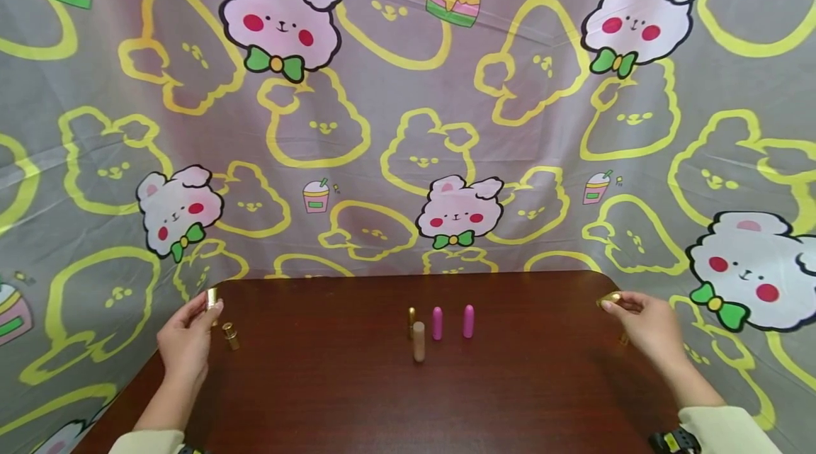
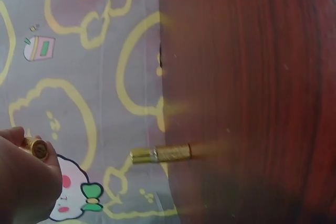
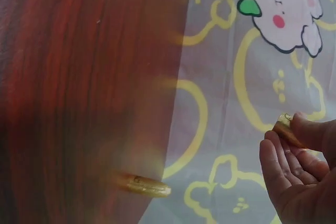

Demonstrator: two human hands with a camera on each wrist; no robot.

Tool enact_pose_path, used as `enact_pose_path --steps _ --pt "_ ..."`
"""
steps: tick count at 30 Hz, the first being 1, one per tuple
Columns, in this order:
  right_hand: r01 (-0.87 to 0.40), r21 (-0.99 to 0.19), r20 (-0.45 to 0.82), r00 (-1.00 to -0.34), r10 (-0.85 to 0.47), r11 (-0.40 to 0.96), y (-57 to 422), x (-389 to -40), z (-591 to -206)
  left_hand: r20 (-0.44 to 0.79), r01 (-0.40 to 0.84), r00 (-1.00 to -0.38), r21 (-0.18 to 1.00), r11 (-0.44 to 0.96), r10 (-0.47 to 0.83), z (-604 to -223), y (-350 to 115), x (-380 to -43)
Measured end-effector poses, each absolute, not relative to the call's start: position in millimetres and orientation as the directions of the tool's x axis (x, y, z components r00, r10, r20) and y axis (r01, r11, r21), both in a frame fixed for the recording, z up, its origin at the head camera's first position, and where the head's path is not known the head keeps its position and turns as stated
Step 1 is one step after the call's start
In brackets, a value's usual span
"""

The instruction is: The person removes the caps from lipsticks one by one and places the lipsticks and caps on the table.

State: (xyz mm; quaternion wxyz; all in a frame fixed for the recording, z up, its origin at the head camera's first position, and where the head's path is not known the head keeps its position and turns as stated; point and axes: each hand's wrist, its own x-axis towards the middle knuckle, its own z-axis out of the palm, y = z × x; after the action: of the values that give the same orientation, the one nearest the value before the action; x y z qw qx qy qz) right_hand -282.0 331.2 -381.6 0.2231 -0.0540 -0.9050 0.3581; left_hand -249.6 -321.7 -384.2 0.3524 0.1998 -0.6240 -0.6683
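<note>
At the table's left edge my left hand (image 1: 185, 341) pinches a small gold cylinder (image 1: 212, 296), its round end showing in the left wrist view. Beside that hand a gold lipstick tube (image 1: 231, 336) with a narrower upper part stands upright on the table, uncapped. Over on the right edge, my right hand (image 1: 652, 326) holds a short gold piece (image 3: 284, 125) between thumb and fingers, tilted. A gold tube (image 3: 148, 187) with a rounded top stands on the table below it, partly hidden by the hand in the head view.
Mid-table stand two pink round-topped tubes (image 1: 437, 324), a tan tube (image 1: 418, 342) and a slim gold tube (image 1: 411, 316) partly behind the tan one. A patterned curtain (image 1: 382, 156) hangs along the back and both sides of the brown table (image 1: 357, 397).
</note>
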Motion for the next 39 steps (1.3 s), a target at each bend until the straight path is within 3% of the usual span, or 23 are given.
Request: enact_pose_path --steps 8,19,30,39 --pt "-0.081 -0.6 0.38 -0.904 0.194 0.796 338.0 -288.0 -395.6 0.173 0.266 -0.617 0.964 0.003 -0.767 -396.5 -338.0 -249.3" --pt "-0.041 -0.548 0.321 -0.933 0.165 0.835 340.0 -297.5 -408.6 0.115 0.249 -0.617 0.967 -0.055 -0.779 -408.1 -355.5 -249.3" --pt "0.037 -0.538 0.211 -0.961 0.177 0.842 342.5 -305.7 -420.4 0.092 0.065 -0.66 0.996 0.066 -0.746 -418.3 -366.7 -251.7" --pt "0.06 -0.53 0.19 -0.964 0.188 0.846 340.7 -311.1 -427.2 0.091 0.039 -0.667 0.995 0.087 -0.74 -428.2 -376.7 -252.2"
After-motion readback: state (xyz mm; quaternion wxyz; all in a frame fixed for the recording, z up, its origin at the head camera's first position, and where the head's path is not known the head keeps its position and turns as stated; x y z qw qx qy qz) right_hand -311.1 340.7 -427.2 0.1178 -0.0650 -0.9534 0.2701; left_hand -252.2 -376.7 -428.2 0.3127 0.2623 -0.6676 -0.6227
